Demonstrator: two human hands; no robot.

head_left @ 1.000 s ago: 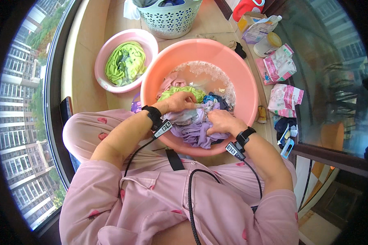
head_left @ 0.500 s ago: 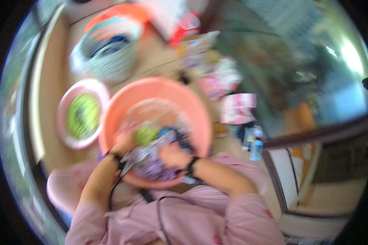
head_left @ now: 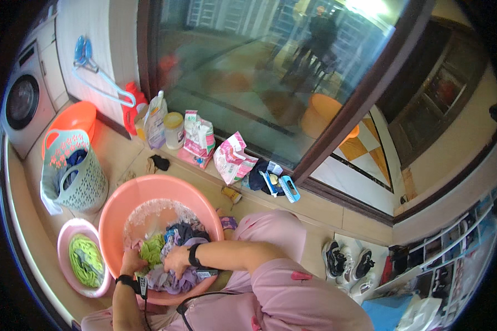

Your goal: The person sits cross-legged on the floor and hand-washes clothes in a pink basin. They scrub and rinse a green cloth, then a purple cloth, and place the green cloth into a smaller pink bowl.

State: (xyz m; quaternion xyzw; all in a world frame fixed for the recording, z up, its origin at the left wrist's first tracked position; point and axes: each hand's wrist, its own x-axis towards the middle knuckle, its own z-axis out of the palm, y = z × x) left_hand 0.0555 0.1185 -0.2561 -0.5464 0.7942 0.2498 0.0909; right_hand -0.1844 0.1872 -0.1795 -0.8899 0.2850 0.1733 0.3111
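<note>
A large peach-coloured basin (head_left: pixel 113 212) stands between my knees, holding sudsy water and wet garments. Inside lie a lime-green garment (head_left: pixel 152 249), a lilac garment (head_left: pixel 185 280) and dark cloth (head_left: pixel 186 230). At the basin's left side my left hand (head_left: pixel 131 261) is closed on the edge of the green garment. My right hand (head_left: pixel 176 259) has its fingers curled into the lilac garment, close beside the green one; the fingertips are partly hidden in the cloth. Both wrists carry black bands.
A small pink basin (head_left: pixel 64 243) of green cloth stands left, below a pale laundry basket (head_left: pixel 91 190). Detergent bags (head_left: pixel 200 138), a lidded jar (head_left: pixel 174 131) and a blue scrub brush (head_left: pixel 289 189) line the glass door. Shoes (head_left: pixel 334 259) sit at right.
My view has swung to the right and sharpened, bringing the washing machine and shoes into sight. Both hands remain in the basin on the wet garments.
</note>
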